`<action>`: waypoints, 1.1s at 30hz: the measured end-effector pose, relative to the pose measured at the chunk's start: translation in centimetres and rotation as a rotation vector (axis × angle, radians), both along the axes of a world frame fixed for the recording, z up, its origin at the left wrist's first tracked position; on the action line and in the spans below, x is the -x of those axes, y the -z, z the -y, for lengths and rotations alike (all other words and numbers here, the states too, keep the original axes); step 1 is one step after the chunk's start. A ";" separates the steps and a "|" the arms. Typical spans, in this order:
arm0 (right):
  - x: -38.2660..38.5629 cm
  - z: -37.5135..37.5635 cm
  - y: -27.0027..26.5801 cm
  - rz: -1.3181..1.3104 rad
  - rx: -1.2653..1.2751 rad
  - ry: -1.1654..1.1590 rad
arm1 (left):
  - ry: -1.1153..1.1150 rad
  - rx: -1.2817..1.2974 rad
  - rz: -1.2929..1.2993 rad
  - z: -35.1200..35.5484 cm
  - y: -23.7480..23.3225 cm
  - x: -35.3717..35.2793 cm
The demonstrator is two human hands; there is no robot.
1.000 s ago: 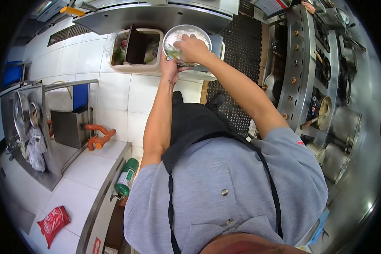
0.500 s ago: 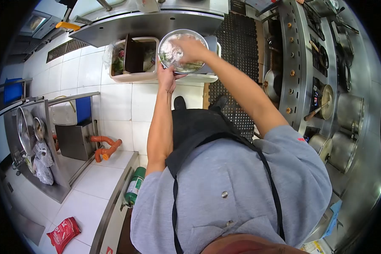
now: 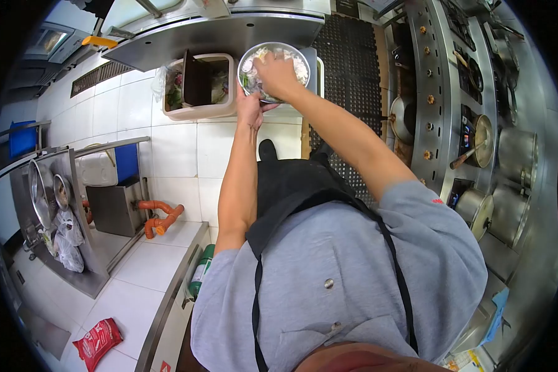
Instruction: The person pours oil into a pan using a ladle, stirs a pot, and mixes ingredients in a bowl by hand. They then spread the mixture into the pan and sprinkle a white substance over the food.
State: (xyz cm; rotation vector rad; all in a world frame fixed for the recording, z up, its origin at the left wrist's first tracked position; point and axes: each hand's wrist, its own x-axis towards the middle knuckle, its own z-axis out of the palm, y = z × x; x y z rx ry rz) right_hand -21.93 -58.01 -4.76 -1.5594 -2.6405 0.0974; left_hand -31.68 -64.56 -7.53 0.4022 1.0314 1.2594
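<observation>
A round metal bowl point(image 3: 306, 56) holds a mix of white-coated chopped pieces point(image 3: 296, 64) with bits of green and purple, which look like cut vegetables. My left hand point(image 3: 250, 110) grips the bowl's near left rim, thumb at the side and fingers underneath. Down in the bowl, my right hand point(image 3: 276, 75) has its fingers curled into the mix, and its fingertips are partly hidden there. The bowl is held up in front of me, near the steel counter's edge.
Left of the bowl stands a beige bin point(image 3: 201, 113) with scraps and a dark divider. A steel counter point(image 3: 217, 38) runs ahead. Stoves with pans point(image 3: 482, 139) line the right, beside a black rubber mat point(image 3: 347, 74). A red packet point(image 3: 97, 343) lies at lower left.
The bowl and both hands have shifted slightly right. My right hand has moved lower and left within the bowl, stirring the mix, and more white and purple pieces show.
</observation>
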 end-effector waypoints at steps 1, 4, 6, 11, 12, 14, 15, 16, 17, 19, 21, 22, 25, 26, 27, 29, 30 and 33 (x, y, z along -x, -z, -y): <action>0.2 0.5 -0.1 0.015 -0.022 -0.017 | 0.000 0.003 0.005 0.1 0.2 0.1; -0.7 -1.6 -2.7 -0.046 0.260 -0.113 | -0.051 -0.004 -0.007 0.3 0.3 0.5; -1.5 -4.3 -1.4 -0.065 0.200 -0.203 | -0.036 -0.016 -0.015 0.5 0.5 1.0; -0.7 -6.0 1.7 -0.407 0.671 -0.039 | -0.018 -0.012 -0.017 0.2 -0.3 1.2; -0.4 -6.1 2.4 -0.360 0.666 -0.053 | -0.021 0.007 -0.041 0.1 -0.2 1.3; 0.0 -5.8 1.9 -0.164 0.600 -0.117 | 0.015 0.034 0.003 -0.1 0.8 1.7; 0.0 -5.8 0.8 -0.162 0.603 -0.115 | 0.040 0.052 0.041 -0.3 1.2 1.9; 0.0 -5.8 0.1 -0.113 0.536 -0.035 | 0.041 0.006 0.041 -0.3 1.0 1.7; 0.2 -5.4 -0.4 -0.065 0.468 0.044 | 0.042 0.007 0.040 -0.4 0.8 1.5; 0.5 -4.4 -0.4 -0.069 0.268 0.103 | -0.021 0.030 0.057 -1.1 0.2 0.9; 1.0 -3.1 0.9 0.016 -0.073 0.100 | 0.015 0.023 0.030 -1.6 -0.4 0.6; 1.1 -2.2 0.5 0.037 -0.058 0.034 | 0.011 0.020 0.020 -2.0 -0.1 0.6; -0.4 -3.2 -2.2 -0.204 0.321 -0.106 | -0.006 -0.001 -0.006 -2.2 0.5 1.1; -1.0 -4.7 -2.7 -0.183 0.355 -0.114 | 0.006 -0.016 -0.010 -2.0 0.5 1.5; -1.5 -5.8 -1.7 -0.186 0.359 -0.110 | 0.021 -0.029 -0.018 -1.8 0.6 1.8; -2.2 -7.6 0.1 -0.225 0.510 -0.132 | 0.033 -0.051 -0.012 -1.7 0.5 2.0; -1.8 -7.7 0.3 -0.229 0.555 -0.060 | 0.039 -0.055 -0.013 -1.7 0.3 2.0; -0.2 -6.7 1.6 -0.345 0.638 -0.051 | 0.014 -0.042 0.000 -1.6 -0.4 1.7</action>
